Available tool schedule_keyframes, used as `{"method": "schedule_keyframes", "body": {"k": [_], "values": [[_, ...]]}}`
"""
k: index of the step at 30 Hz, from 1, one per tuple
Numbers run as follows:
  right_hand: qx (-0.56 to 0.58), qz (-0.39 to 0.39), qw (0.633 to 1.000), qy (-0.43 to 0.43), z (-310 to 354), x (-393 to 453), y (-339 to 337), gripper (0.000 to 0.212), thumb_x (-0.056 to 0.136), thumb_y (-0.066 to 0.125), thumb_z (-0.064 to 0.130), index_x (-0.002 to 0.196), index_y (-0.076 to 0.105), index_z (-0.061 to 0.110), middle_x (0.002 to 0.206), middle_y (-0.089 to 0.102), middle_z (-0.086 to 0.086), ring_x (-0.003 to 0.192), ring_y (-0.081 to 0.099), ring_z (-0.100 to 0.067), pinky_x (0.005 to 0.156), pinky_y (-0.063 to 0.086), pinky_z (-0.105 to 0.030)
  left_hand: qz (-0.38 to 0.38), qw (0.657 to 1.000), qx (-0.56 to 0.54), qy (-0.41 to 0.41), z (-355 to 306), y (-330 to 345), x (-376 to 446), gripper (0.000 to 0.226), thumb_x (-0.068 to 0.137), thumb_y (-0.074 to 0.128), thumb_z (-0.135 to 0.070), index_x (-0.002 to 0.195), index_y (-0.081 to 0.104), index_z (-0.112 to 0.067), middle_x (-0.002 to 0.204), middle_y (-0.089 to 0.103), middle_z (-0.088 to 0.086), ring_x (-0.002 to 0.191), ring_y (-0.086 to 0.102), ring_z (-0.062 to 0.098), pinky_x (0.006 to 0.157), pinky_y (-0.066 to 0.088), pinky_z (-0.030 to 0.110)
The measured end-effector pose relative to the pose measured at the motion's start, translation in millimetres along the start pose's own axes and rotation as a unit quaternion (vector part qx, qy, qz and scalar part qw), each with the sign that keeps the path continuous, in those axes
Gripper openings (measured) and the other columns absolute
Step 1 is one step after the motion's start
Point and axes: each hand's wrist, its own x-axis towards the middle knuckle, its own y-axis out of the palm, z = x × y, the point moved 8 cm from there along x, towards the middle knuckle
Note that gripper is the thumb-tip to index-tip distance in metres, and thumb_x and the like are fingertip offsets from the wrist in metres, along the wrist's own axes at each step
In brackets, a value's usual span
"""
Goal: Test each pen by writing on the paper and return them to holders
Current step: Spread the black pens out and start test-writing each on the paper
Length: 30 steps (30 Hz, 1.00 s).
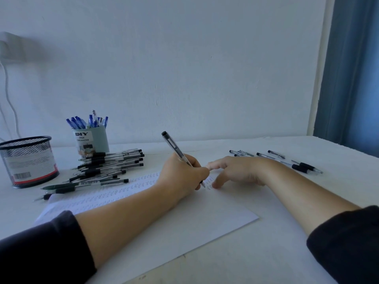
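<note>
light: dim, cool blue cast | shadows: soft | edges: wide-angle bending | left wall fixture (pixel 12 48): blurred

A clear black-capped pen (pixel 176 150) stands tilted at frame centre, tip on the white paper (pixel 184 218). Black pens (pixel 110 162) lie piled left; blue ones fill the holder (pixel 92 143).

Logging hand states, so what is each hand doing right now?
Left hand: closed on the pen, tip at the paper.
Right hand: open, fingertips on the paper.

White table (pixel 266 253) carries paper (pixel 184 222), pens (pixel 110 162), holders (pixel 28 160).
</note>
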Motion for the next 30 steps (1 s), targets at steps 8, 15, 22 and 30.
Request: {"method": "schedule_keyframes", "body": {"k": [8, 15, 22, 30], "values": [[-0.005, 0.002, 1.0, 0.002, -1.6, 1.2, 0.2, 0.036, 0.081, 0.066, 0.024, 0.104, 0.06, 0.051, 0.139, 0.045, 0.011, 0.128, 0.04, -0.014, 0.109, 0.029, -0.037, 0.002, 1.0, 0.017, -0.004, 0.0, 1.9, 2.4, 0.016, 0.074, 0.058, -0.01, 0.058, 0.06, -0.01, 0.042, 0.053, 0.0, 0.044, 0.043, 0.013, 0.051, 0.034, 0.02], [-0.003, 0.003, 1.0, 0.004, -1.0, -0.3, -0.5, 0.04, 0.082, 0.065, 0.022, 0.11, 0.06, 0.05, 0.143, 0.041, 0.012, 0.133, 0.035, -0.013, 0.107, 0.027, -0.033, -0.002, 1.0, 0.013, 0.003, 0.0, 0.4, 0.3, 0.019, 0.074, 0.058, -0.009, 0.055, 0.057, -0.011, 0.044, 0.054, 0.001, 0.035, 0.04, 0.007, 0.048, 0.032, 0.018], [-0.002, 0.004, 1.0, 0.002, 0.7, -1.7, 0.3, 0.039, 0.082, 0.065, 0.022, 0.109, 0.06, 0.05, 0.143, 0.041, 0.012, 0.132, 0.035, -0.014, 0.107, 0.027, -0.034, -0.004, 1.0, 0.021, 0.008, -1.3, 1.0, 0.2, 0.02, 0.076, 0.059, -0.011, 0.056, 0.057, -0.012, 0.045, 0.055, -0.001, 0.033, 0.036, 0.005, 0.041, 0.029, 0.014], [0.001, 0.005, 1.0, 0.003, 0.2, -1.4, 0.4, 0.04, 0.081, 0.065, 0.022, 0.107, 0.06, 0.052, 0.144, 0.04, 0.012, 0.132, 0.035, -0.014, 0.107, 0.027, -0.035, -0.002, 1.0, 0.017, 0.013, -1.5, 1.1, -0.4, 0.021, 0.074, 0.059, -0.009, 0.053, 0.057, -0.012, 0.042, 0.053, -0.001, 0.035, 0.038, 0.006, 0.041, 0.031, 0.015]]}}
